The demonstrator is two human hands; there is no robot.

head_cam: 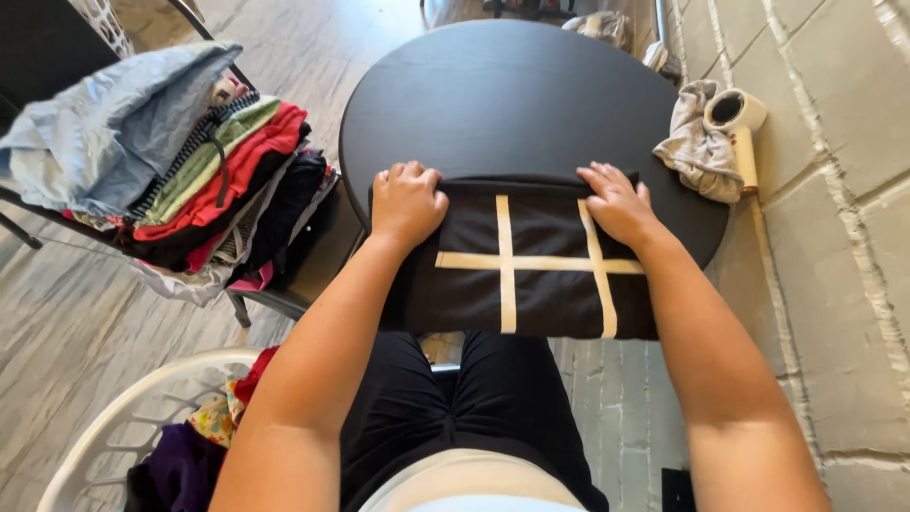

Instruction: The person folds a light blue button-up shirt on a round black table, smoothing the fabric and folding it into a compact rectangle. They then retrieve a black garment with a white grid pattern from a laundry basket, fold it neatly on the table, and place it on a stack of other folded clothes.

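A folded black garment [536, 284] with cream stripes in a grid lies on the near edge of a round black table [512, 95], hanging slightly over my lap. My left hand [408, 201] rests on its far left corner with fingers curled over the fold. On the far right corner lies my right hand [618, 201], fingers bent and pressing down on the cloth. Whether either hand actually pinches the fabric is unclear.
A chair at the left carries a pile of folded clothes [180, 161] in blue, green, red and black. A white laundry basket [123, 427] with clothes stands at the lower left. A grey cloth [697, 147] and a white roller-like tool [739, 118] lie at the table's right edge by a brick wall.
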